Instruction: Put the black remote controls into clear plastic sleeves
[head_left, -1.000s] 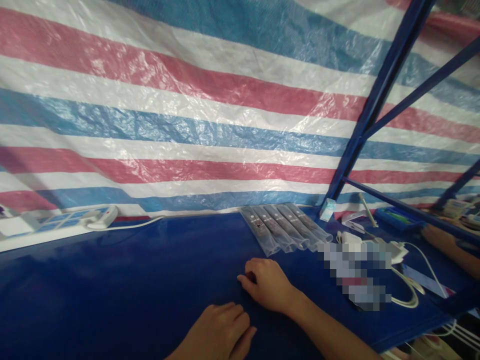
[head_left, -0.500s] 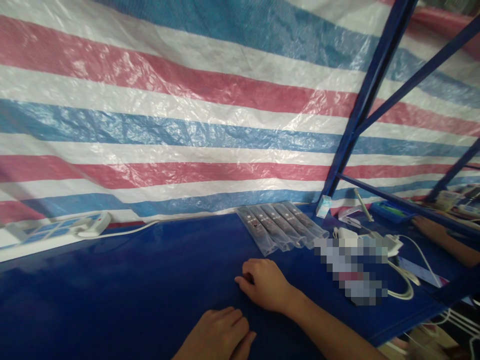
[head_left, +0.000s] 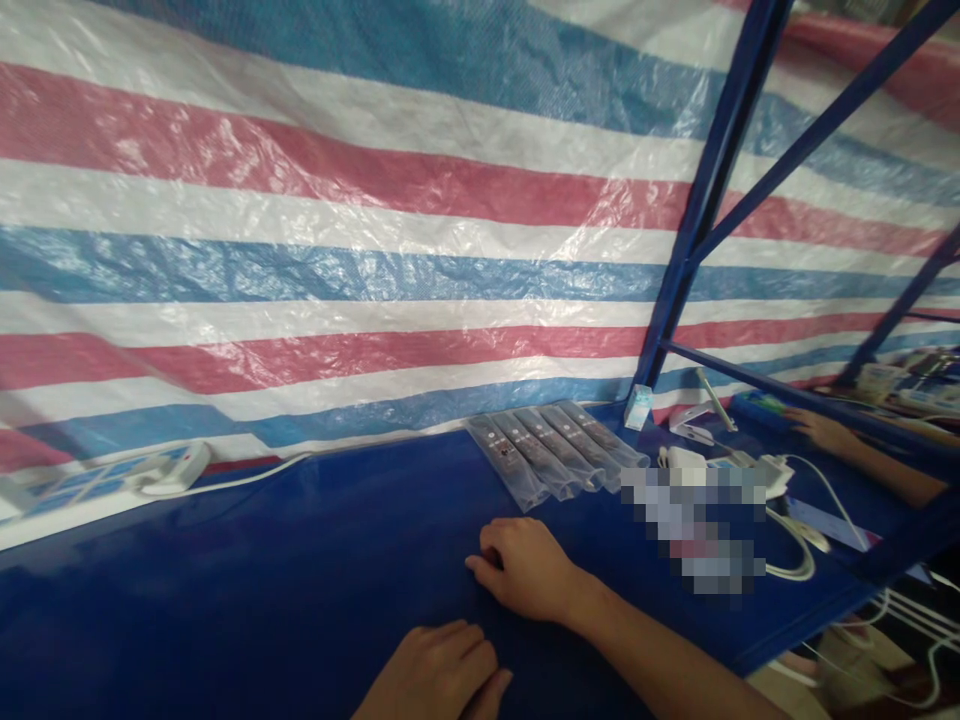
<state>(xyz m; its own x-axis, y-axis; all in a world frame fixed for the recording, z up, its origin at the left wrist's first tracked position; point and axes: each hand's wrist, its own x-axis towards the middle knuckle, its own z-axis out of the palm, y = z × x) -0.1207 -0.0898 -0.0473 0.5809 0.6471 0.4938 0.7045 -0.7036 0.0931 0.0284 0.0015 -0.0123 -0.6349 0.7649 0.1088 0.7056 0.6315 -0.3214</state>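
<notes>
Hanging behind the row of plastic bags (head_left: 536, 455), a red, white and blue striped sheet (head_left: 337, 260) fills most of the background. A blue metal frame (head_left: 684, 245) slants up beyond the row's right end. The blue surface (head_left: 225, 580) lies under the row and spreads out well to its left, where a white power strip (head_left: 105, 478) sits far from the bags, against the sheet.

The bags, seemingly five with dark printed contents, lie flat and close side by side near the sheet. The right hand (head_left: 529, 568) rests just in front of them, apart, with its fingers loosely curled; that grip is slack, a gap showing between thumb and forefinger and nothing seen in it. The left hand (head_left: 439, 668) lies farther in front of the row, knuckles up; whether its grip is spread or pressed together I cannot tell.

Right of the row lie a white cable (head_left: 799, 570) and, farther off, another person's hand (head_left: 825, 432). A small pale box (head_left: 638, 407) stands just beyond the row's right end.

I judge this a pause, with no handling under way; any move onto the bags would call for a short forward reach and uncurled fingers.
</notes>
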